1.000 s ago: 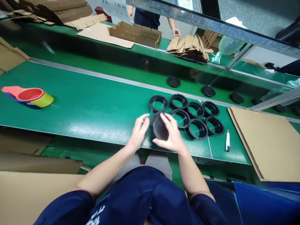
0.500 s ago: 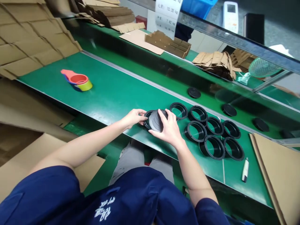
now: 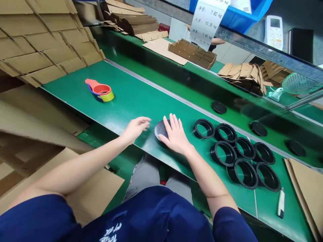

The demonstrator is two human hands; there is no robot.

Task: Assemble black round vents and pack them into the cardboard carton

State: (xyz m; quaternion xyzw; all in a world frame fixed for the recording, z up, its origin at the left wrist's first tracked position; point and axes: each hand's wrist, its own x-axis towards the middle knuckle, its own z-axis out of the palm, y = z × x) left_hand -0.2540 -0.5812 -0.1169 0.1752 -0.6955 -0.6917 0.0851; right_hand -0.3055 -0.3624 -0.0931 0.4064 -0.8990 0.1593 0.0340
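On the green bench, my right hand [image 3: 176, 136] lies with its fingers spread across a black round lid with ring-shaped grooves [image 3: 159, 129]. The palm and fingers cover much of the lid, and I cannot see what is under it. My left hand [image 3: 136, 129] hovers to the left of the lid, apart from it, with loosely bent fingers and nothing in them. Right of my right hand stand several black flanged rings [image 3: 204, 129], grouped closely with their openings up.
A roll of yellow tape on a red and blue holder [image 3: 103, 92] sits on the green worktop [image 3: 136, 97] at left. A utility knife [image 3: 281, 203] lies near cardboard sheets [image 3: 306, 188] at right. Black lids [image 3: 258, 128] lie beyond the rail. Folded cardboard [image 3: 42, 43] leans far left.
My left hand has let go of the black ring's edge and moved left. My right hand has gone from gripping the lid's sides to lying flat on it. The view has shifted.
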